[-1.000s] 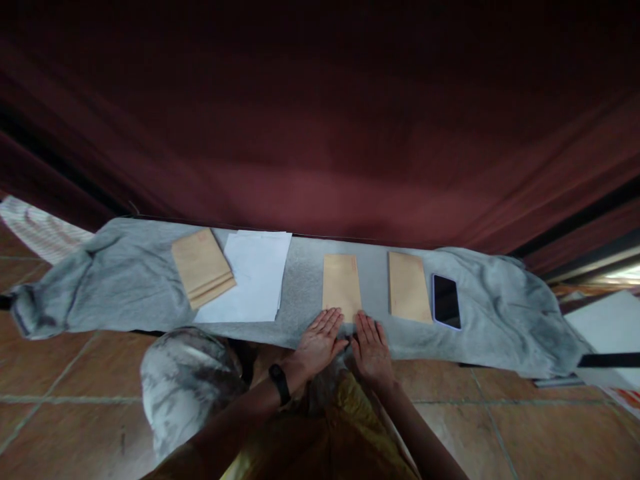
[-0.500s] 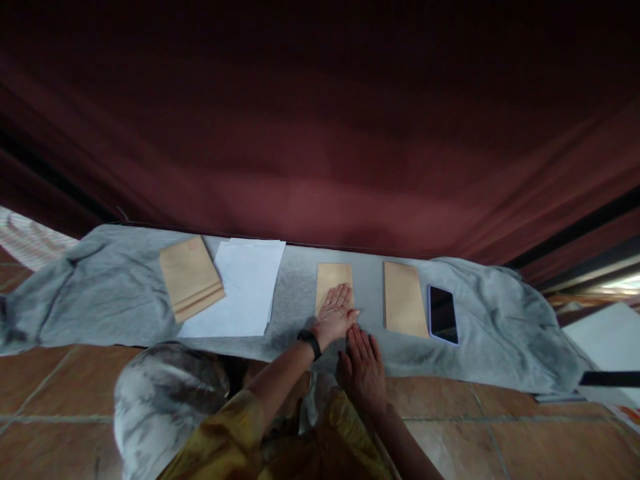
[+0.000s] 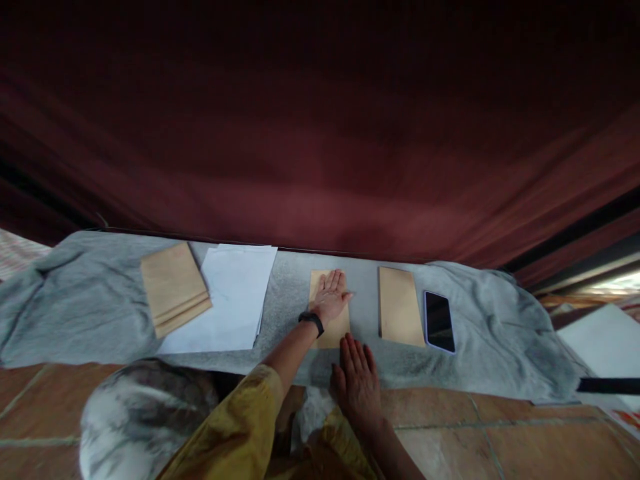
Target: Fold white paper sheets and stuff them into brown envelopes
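A brown paper envelope point(image 3: 330, 337) lies flat on the grey cloth in front of me. My left hand point(image 3: 330, 298), with a black band on the wrist, rests spread on the envelope's upper part and hides some of it. Just below the envelope's lower right corner, my right hand point(image 3: 359, 377) lies with its fingers stretched out, holding nothing. To the right are more brown envelopes point(image 3: 401, 307), seemingly in a stack. On the left, white paper sheets point(image 3: 235, 300) lie partly beneath a fanned pile of brown envelopes point(image 3: 173, 283).
A phone point(image 3: 440, 321) in a pale purple case lies right of the right-hand envelopes. Grey cloth point(image 3: 75, 300) covers the long narrow surface. A dark red curtain point(image 3: 310, 167) hangs behind its far edge. Below are brown floor tiles point(image 3: 450, 433).
My left hand has slid up the envelope, towards its far edge, uncovering the lower part. My right hand stays near the lower corner. The whole view has shifted slightly.
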`<act>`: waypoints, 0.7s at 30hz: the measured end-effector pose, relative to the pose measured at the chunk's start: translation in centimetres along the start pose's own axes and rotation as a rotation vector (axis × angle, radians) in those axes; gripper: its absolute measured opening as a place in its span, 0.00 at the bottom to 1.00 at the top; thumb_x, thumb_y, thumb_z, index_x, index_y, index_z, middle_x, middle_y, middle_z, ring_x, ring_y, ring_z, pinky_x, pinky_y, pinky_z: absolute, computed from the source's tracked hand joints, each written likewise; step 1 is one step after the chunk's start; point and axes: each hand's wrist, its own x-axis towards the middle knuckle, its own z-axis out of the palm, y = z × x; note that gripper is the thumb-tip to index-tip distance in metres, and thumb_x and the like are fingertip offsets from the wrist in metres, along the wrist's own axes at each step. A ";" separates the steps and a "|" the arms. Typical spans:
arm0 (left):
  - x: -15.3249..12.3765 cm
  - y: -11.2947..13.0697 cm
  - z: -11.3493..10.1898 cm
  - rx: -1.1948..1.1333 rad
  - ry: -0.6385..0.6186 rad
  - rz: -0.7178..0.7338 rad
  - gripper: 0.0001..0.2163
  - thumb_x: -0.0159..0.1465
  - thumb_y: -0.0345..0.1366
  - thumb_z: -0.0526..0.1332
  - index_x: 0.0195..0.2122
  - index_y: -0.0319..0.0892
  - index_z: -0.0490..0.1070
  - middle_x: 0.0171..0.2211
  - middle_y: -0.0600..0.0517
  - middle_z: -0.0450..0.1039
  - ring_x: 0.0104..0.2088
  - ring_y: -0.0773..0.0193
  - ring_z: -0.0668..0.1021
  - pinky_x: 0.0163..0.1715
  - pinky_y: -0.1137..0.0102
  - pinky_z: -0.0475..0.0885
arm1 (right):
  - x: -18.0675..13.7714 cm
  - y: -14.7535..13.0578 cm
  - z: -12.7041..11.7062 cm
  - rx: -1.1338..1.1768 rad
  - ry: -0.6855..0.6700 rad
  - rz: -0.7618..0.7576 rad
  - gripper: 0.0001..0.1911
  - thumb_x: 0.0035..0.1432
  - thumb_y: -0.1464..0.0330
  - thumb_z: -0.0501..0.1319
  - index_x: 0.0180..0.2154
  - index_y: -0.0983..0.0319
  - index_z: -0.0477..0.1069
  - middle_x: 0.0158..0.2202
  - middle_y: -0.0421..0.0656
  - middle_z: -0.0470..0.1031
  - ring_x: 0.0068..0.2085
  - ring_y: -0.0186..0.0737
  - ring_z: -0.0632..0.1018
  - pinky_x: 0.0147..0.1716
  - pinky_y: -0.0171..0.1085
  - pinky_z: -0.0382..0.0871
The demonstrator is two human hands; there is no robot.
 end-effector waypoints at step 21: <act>-7.2 0.4 0.6 -0.013 0.111 0.235 0.27 0.74 0.46 0.45 0.69 0.39 0.56 0.71 0.46 0.52 0.72 0.56 0.54 0.71 0.53 0.48 | -0.1 -0.1 -0.1 0.018 -0.035 0.022 0.29 0.71 0.66 0.49 0.70 0.64 0.52 0.66 0.51 0.65 0.68 0.49 0.64 0.66 0.52 0.54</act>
